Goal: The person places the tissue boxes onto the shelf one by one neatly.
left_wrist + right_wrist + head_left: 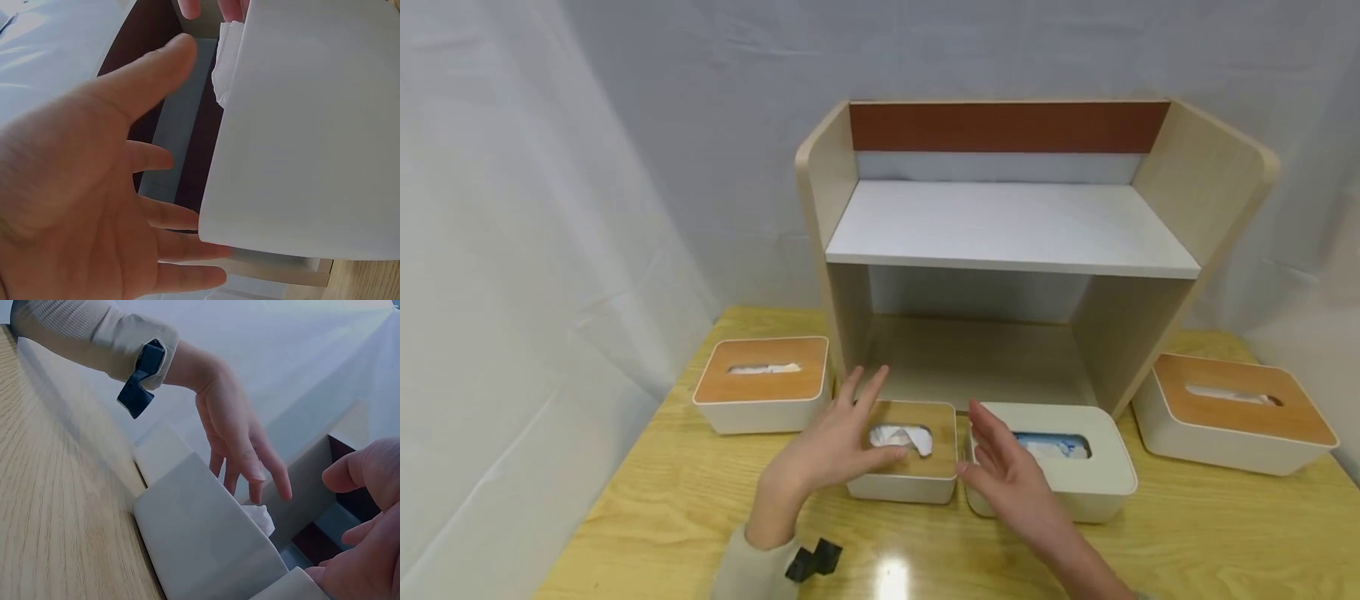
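Note:
A small tissue box (pixel 936 462) with a light wood lid stands in front of the shelf, white tissue (pixel 917 439) showing in its slot. My left hand (pixel 823 446) is over its left side, fingers spread and thumb reaching across the lid. In the left wrist view the fingers (pixel 187 245) lie along the box's white wall (pixel 300 137). On the other side my right hand (pixel 1015 483) has its fingers extended, thumb by the box's right edge. That hand partly covers a cream tissue box (pixel 1108 454) with blue and white packing in its opening.
Behind stands a two-level desk shelf (pixel 1015 221) with wooden sides and a white upper board. Tissue boxes with orange-brown lids sit at its left (pixel 760 392) and right (pixel 1240 417). All rest on a wooden table (pixel 662 517); pale sheeting (pixel 700 125) hangs around.

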Tool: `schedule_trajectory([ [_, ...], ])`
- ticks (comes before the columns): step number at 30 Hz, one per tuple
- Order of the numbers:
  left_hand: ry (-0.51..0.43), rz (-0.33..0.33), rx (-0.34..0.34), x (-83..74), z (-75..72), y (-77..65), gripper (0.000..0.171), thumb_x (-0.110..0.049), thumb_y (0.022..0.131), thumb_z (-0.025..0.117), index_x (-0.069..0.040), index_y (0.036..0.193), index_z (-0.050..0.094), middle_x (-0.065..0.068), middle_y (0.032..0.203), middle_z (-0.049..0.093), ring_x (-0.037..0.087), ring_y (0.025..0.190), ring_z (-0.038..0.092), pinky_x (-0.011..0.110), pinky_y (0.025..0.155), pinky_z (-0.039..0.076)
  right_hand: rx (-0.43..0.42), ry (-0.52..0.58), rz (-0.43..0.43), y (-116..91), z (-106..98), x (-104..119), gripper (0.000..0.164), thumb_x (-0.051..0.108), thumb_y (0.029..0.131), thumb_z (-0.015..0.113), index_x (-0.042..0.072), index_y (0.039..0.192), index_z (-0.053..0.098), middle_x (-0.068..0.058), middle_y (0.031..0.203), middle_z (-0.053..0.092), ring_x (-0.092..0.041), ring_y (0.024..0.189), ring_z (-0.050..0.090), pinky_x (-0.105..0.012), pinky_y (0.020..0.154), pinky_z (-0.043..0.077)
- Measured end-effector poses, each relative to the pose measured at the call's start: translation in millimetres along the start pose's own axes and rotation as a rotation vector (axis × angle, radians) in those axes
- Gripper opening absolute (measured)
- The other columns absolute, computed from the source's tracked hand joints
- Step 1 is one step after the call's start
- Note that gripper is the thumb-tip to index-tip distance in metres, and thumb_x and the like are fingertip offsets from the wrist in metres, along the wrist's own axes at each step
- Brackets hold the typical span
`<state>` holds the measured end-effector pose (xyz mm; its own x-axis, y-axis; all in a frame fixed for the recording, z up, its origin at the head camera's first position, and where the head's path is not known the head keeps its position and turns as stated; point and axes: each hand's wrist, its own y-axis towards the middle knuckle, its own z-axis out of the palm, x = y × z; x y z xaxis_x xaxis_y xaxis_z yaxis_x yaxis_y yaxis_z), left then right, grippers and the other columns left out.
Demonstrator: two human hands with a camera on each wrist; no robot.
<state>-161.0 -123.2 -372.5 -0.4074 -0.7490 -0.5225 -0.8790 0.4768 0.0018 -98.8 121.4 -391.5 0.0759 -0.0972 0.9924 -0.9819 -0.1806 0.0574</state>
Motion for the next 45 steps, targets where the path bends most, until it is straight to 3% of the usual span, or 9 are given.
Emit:
schedule_trajectory([
  [5, -0.011, -0.002, 0.027, 1.4, -0.1, -1.3, 0.102, -0.054, 0.087, 0.070, -0.019, 0.161, 0.009, 0.029, 0.162, 0.005, 0.051, 0.142, 0.025, 0.069, 0.102, 0.037, -0.003, -0.004, 0.009, -0.4, 1.0, 0.2, 0.070, 0.003, 0.094, 0.062, 0.004, 0.155, 0.028, -0.019, 0.160, 0.027, -0.036, 0.146, 0.026, -0.035, 0.113, 0.027],
  [12, -0.018, -0.057, 0.085, 2.0, -1.3, -2.5, 0.101, -0.050, 0.085, 0.074, -0.016, 0.161, 0.016, 0.031, 0.160, 0.010, 0.052, 0.138, 0.033, 0.064, 0.102, 0.041, 0.007, -0.003, 0.014, -3.1, 5.3, 2.9, 0.068, 0.003, 0.096, 0.061, 0.003, 0.155, 0.027, -0.018, 0.161, 0.025, -0.031, 0.147, 0.024, -0.035, 0.113, 0.025],
  [17, -0.023, -0.071, 0.105, 3.5, -2.3, -2.2, 0.100, -0.048, 0.086, 0.075, -0.013, 0.160, 0.017, 0.031, 0.160, 0.011, 0.050, 0.138, 0.035, 0.061, 0.105, 0.040, 0.034, 0.068, 0.040, -8.2, 13.0, 6.8, 0.070, 0.002, 0.096, 0.060, 0.003, 0.156, 0.024, -0.017, 0.162, 0.024, -0.030, 0.148, 0.024, -0.034, 0.113, 0.027],
  [24, -0.038, -0.062, 0.113, 6.7, -3.8, -4.0, 0.100, -0.046, 0.086, 0.076, -0.009, 0.159, 0.018, 0.032, 0.158, 0.019, 0.049, 0.141, 0.030, 0.059, 0.110, 0.034, 0.088, 0.187, 0.025, -17.3, 30.2, 2.4, 0.084, -0.003, 0.093, 0.058, -0.004, 0.157, 0.003, -0.023, 0.164, 0.000, -0.037, 0.149, 0.003, -0.036, 0.112, 0.018],
  [27, -0.051, -0.072, 0.139, 8.1, -5.2, -5.6, 0.104, -0.045, 0.086, 0.075, -0.004, 0.159, 0.013, 0.030, 0.158, 0.023, 0.046, 0.138, 0.037, 0.054, 0.111, 0.036, 0.083, 0.190, 0.040, -19.2, 37.1, -3.1, 0.090, -0.002, 0.092, 0.059, -0.004, 0.156, -0.004, -0.026, 0.162, -0.007, -0.040, 0.148, -0.001, -0.039, 0.112, 0.019],
  [30, -0.095, -0.101, 0.176, 9.6, -5.9, -7.0, 0.112, -0.046, 0.086, 0.075, 0.000, 0.158, 0.002, 0.033, 0.153, 0.031, 0.038, 0.114, 0.061, 0.047, 0.105, 0.045, 0.060, 0.176, 0.063, -19.0, 42.9, -10.5, 0.094, -0.001, 0.090, 0.059, -0.006, 0.155, -0.009, -0.030, 0.160, -0.009, -0.043, 0.147, 0.001, -0.042, 0.111, 0.022],
  [34, -0.175, -0.129, 0.180, 13.9, -4.1, -6.8, 0.125, -0.046, 0.084, 0.078, 0.006, 0.155, -0.011, 0.040, 0.145, 0.036, 0.029, 0.096, 0.066, 0.044, 0.097, 0.050, 0.024, 0.140, 0.072, -17.1, 48.7, -21.2, 0.099, -0.002, 0.087, 0.060, -0.007, 0.154, -0.013, -0.033, 0.159, -0.010, -0.044, 0.147, 0.001, -0.046, 0.112, 0.019],
  [39, -0.208, -0.139, 0.169, 20.4, -1.5, -5.8, 0.126, -0.048, 0.081, 0.080, 0.012, 0.153, -0.004, 0.041, 0.149, 0.030, 0.041, 0.126, 0.053, 0.048, 0.103, 0.046, -0.006, 0.105, 0.110, -13.8, 52.6, -27.7, 0.104, -0.001, 0.086, 0.062, 0.002, 0.156, -0.015, -0.025, 0.162, -0.015, -0.039, 0.149, -0.004, -0.049, 0.116, 0.012],
  [45, -0.190, -0.137, 0.154, 25.4, -1.1, -5.4, 0.121, -0.049, 0.081, 0.079, 0.019, 0.150, 0.006, 0.043, 0.143, 0.037, 0.042, 0.125, 0.053, 0.048, 0.101, 0.048, -0.032, 0.054, 0.085, -10.5, 52.0, -32.9, 0.098, -0.004, 0.085, 0.062, -0.003, 0.157, -0.005, -0.027, 0.162, -0.004, -0.041, 0.149, 0.005, -0.048, 0.115, 0.018],
])
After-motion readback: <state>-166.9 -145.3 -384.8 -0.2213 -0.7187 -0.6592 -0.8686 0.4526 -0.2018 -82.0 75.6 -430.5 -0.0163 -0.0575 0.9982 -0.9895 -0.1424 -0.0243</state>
